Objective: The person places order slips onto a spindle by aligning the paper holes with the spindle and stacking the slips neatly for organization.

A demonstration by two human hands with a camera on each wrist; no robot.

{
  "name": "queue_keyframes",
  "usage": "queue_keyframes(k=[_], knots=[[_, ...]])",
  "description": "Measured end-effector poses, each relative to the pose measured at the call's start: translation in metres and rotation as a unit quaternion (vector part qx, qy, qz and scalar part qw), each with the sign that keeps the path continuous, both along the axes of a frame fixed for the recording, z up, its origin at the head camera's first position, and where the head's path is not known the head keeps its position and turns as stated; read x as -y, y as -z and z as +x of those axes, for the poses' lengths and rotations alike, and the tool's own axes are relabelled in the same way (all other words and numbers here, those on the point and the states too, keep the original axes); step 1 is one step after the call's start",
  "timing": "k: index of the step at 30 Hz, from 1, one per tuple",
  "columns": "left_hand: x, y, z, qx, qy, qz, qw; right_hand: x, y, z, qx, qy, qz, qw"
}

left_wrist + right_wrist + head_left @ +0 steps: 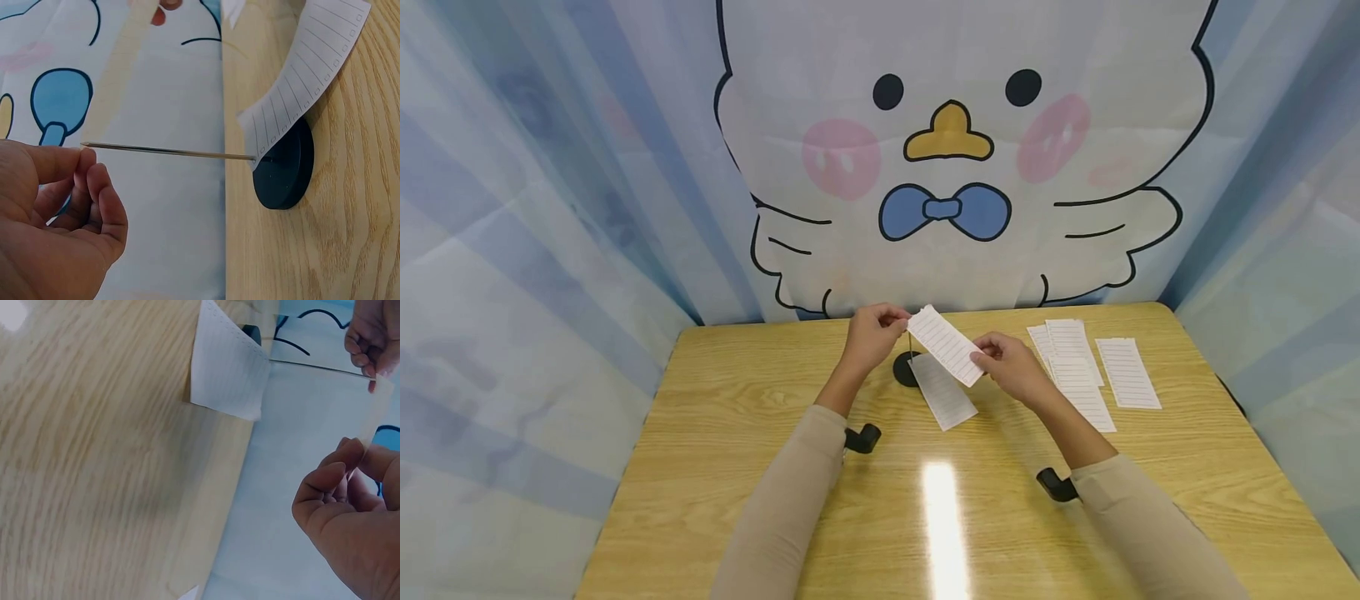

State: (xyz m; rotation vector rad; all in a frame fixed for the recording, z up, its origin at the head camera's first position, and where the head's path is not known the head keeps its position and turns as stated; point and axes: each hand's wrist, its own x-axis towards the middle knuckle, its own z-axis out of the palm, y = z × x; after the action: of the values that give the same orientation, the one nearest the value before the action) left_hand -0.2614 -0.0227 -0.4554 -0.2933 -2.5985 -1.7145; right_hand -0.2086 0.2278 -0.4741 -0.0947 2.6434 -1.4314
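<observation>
My left hand (874,335) pinches the upper left end of a white lined paper slip (946,345). The thumb and index of my right hand (1011,368) grip the slip's lower right end, so it slants between both hands. A bill spike stands upright under it, with a thin metal rod (169,152) and a round black base (284,184). In the left wrist view, the left fingertips are right at the rod's tip. Another lined slip (300,81) is pierced by the rod and sits low against the base, its far end reaching over the table.
Several overlapping lined slips (1078,379) lie on the wooden table (737,467) to the right, with a single slip (1127,373) beside them. Behind the table's back edge hangs a curtain (947,267) with a cartoon bird. Black wrist mounts (863,438) show below both hands.
</observation>
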Motion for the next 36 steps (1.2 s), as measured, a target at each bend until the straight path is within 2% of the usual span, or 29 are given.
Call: queue_keyframes(k=[5, 15, 27, 36], knots=[[0.0, -0.001, 0.0, 0.001, -0.003, -0.006, 1.0, 0.004, 0.006, 0.0, 0.012, -0.003, 0.012, 1.0], [-0.001, -0.002, 0.0, 0.009, -0.015, -0.011, 0.9998, 0.009, 0.006, 0.002, 0.021, -0.005, 0.013, 1.0], [-0.002, -0.004, 0.0, -0.003, -0.016, -0.036, 0.9992, 0.013, 0.007, 0.004, 0.015, -0.002, 0.027, 1.0], [0.0, 0.009, -0.001, 0.015, -0.008, -0.028, 0.9995, 0.011, 0.011, 0.006, 0.02, 0.0, 0.039, 0.999]])
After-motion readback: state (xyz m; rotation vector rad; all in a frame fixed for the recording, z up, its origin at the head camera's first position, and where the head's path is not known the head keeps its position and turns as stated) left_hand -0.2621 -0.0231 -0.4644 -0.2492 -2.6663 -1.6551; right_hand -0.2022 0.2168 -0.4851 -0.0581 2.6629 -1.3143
